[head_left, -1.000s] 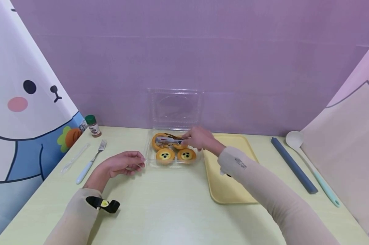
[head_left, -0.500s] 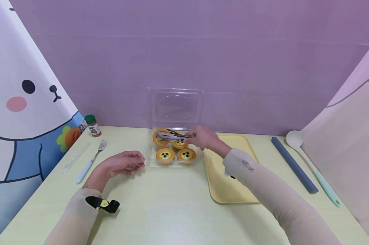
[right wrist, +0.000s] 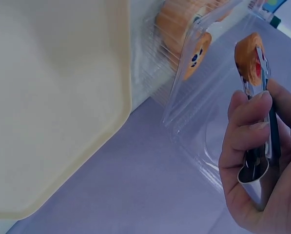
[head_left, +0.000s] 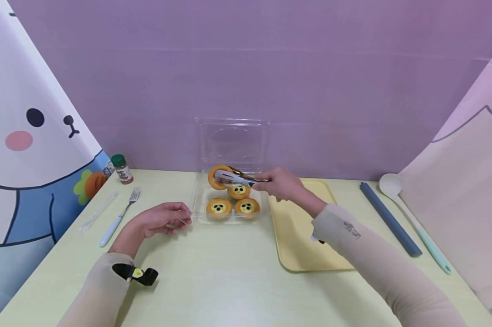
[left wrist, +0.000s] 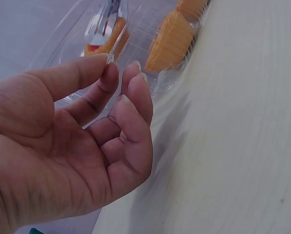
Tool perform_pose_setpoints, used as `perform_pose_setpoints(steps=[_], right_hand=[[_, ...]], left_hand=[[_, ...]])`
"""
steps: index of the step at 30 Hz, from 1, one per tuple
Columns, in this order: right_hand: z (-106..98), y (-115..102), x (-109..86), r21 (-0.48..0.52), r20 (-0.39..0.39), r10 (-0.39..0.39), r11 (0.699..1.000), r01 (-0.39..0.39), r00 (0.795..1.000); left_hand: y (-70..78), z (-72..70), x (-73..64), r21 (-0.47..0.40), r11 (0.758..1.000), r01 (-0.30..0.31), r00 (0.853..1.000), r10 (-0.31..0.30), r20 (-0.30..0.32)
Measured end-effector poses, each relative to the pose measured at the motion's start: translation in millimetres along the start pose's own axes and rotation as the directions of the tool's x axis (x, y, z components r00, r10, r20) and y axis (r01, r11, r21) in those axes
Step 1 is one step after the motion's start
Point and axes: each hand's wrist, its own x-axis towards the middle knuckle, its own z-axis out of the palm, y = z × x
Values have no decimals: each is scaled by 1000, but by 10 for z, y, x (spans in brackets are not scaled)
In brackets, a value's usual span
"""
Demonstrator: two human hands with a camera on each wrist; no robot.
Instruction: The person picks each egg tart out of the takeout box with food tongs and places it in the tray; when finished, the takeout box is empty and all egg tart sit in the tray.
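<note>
My right hand [head_left: 282,184] grips metal tongs [right wrist: 262,141]. Between the tongs' tips is an egg tart [right wrist: 246,56], tilted and raised above the clear plastic clamshell box [head_left: 198,197]. Inside the box sit three more tarts, with dark dots on yellow filling; the front left tart [head_left: 219,208] and front right tart [head_left: 247,207] show fully, while the tongs partly cover the back tart [head_left: 238,192]. With thumb and index finger, my left hand [left wrist: 82,131] pinches the box's edge at its left side. The box's lid [head_left: 233,141] stands upright behind.
Right of the box lies a yellow tray [head_left: 299,250], under my right forearm. Farther right are a dark blue stick [head_left: 389,218] and a spoon [head_left: 417,227]. On the left lie a fork [head_left: 119,220] and a clear plastic utensil [head_left: 99,211], near a green-capped bottle [head_left: 122,170].
My right hand has moved up and to the right, and the tongs have lifted the back left tart out of its place. My left hand has stayed at the box's edge.
</note>
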Motion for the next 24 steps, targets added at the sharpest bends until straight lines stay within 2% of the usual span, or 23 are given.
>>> perform_pose_setpoints(steps=[12, 24], right_hand=[[-149, 236, -264, 71, -83, -16, 997, 22, 996], [-324, 602, -519, 123, -135, -8, 992, 24, 991]], left_hand=[[14, 9, -14, 2, 1000, 1, 1000, -1, -1], [20, 9, -24, 6, 1000, 1, 1000, -1, -1]])
